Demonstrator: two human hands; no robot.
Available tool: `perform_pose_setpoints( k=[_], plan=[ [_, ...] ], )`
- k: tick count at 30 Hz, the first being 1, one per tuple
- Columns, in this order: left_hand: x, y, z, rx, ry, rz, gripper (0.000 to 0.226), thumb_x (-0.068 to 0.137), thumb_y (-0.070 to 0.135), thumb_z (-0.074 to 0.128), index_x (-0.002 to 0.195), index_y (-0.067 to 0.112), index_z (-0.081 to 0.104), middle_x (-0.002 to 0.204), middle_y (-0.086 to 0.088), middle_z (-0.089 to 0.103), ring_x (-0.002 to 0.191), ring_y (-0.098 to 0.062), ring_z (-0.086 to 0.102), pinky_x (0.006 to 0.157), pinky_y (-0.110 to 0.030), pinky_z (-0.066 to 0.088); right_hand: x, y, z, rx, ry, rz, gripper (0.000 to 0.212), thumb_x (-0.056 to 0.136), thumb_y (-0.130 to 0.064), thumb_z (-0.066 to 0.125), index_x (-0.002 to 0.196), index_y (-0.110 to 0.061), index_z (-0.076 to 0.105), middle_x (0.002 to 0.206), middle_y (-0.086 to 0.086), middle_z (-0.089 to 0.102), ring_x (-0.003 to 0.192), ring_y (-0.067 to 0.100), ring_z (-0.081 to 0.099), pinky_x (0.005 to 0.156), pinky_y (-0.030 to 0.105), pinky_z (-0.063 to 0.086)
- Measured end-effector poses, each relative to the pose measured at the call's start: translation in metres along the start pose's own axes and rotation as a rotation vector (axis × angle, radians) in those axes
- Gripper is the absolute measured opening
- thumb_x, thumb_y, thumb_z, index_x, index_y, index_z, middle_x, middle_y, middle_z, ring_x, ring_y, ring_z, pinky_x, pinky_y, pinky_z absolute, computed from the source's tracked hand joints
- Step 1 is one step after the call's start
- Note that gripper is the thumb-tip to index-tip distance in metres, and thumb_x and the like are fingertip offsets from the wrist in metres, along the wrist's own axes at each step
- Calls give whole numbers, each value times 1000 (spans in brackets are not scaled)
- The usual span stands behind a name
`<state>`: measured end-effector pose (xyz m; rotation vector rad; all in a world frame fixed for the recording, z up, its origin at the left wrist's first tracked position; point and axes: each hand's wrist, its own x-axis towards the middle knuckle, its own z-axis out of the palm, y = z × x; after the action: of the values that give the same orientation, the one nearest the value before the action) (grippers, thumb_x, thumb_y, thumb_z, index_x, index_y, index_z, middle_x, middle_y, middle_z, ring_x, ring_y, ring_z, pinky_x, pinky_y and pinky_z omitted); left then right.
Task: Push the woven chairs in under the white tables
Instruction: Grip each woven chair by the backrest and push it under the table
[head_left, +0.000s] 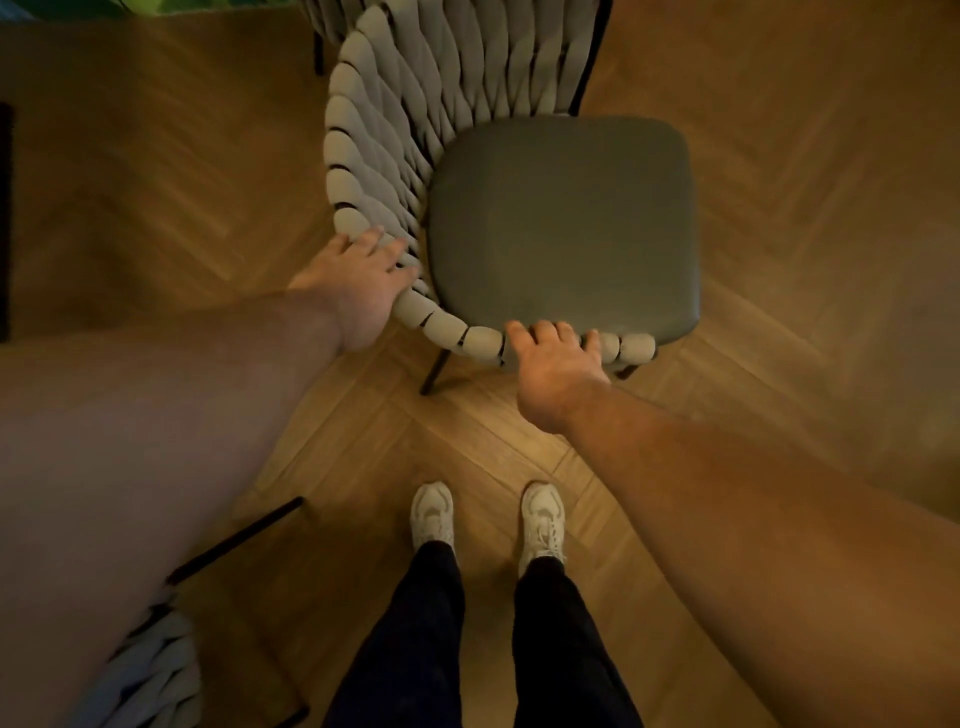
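- Position of woven chair (395, 130): centre frame, reaching up to the 12 o'clock edge, standing on herringbone wood floor (779, 182).
- Woven back curving round the seat from 12 o'clock through 9 o'clock to 6 o'clock.
- Seat cushion (561, 223): dark grey, square with rounded corners, bordered by the woven back on its 9 and 6 o'clock sides.
- Left hand (363, 283) at 8 o'clock of the cushion: palm against the outer face of the woven rim, fingers bent over the top and gripping it.
- Right hand (556, 374) at 6 o'clock of the cushion: fingers hooked over the rim and holding it, fingertips (543, 330) just beside the cushion edge.
- Black chair leg (435, 374) showing below the rim, between the two hands.
- Left shoe (432, 512) and right shoe (543, 514): white, side by side at 6 o'clock of the chair, toes toward it, apart from it.
- Dark trousers (415, 623) above the shoes, toward the 6 o'clock edge.
- Second woven chair (150, 670) at 7 o'clock of the frame, partly hidden behind the left forearm.
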<state>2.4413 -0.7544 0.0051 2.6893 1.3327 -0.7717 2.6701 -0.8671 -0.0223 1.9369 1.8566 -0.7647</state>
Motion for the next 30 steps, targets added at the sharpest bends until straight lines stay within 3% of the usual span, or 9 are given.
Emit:
perform_pose_setpoints(
  k=[3,8,11,15,18,21,26,30],
  plan=[
    [15,9,4,9,-46,-21,55,102,14,49,156,25,45,166,-6,39,155,-33,27,126,-56,26,6,11,-4,-29,23,-36,75,103,-6,43,168,-32,17,158,7,44,151,34,34,128,66,16],
    [12,24,3,8,-72,-107,40,103,15,52,140,29,61,143,-3,59,131,-30,50,105,-50,49,2,24,-5,-92,-3,-116,75,103,-6,44,168,-36,18,155,6,50,145,35,43,124,63,29],
    [-3,36,-2,16,-101,-70,35,100,19,57,129,36,67,132,0,65,118,-28,59,94,-46,50,-10,33,1,-105,-25,-135,74,103,-6,44,166,-38,22,153,5,51,144,34,45,123,63,30],
    [-28,60,-8,-108,-142,-35,32,99,16,56,120,36,70,125,2,69,114,-26,63,98,-47,52,-24,54,4,-150,-71,-141,72,103,-7,41,165,-41,26,158,2,47,149,31,40,125,59,27],
    [-36,84,-21,-181,-179,15,41,97,14,55,126,38,71,126,3,70,117,-26,64,99,-44,51,-30,78,-3,-214,-115,-112,68,105,-8,42,164,-41,30,161,1,46,151,31,39,125,57,28],
    [-38,115,-30,-210,-183,63,48,97,12,57,134,42,66,124,2,70,113,-25,66,92,-42,55,-30,105,-12,-274,-139,-62,61,106,-12,45,162,-38,38,161,2,46,151,31,38,123,57,32],
    [-28,145,-34,-413,-188,118,53,98,16,60,139,50,62,125,5,70,113,-24,65,92,-41,56,-23,137,-22,-439,-172,79,41,102,-18,56,139,-35,60,147,-2,57,142,27,48,118,56,34],
    [-25,122,-24,-484,-266,190,69,86,20,75,148,42,55,141,7,65,128,-22,59,107,-48,51,-20,130,-18,-482,-253,112,47,97,-25,62,143,-36,58,145,-2,57,142,31,46,120,62,25]
  ],
)
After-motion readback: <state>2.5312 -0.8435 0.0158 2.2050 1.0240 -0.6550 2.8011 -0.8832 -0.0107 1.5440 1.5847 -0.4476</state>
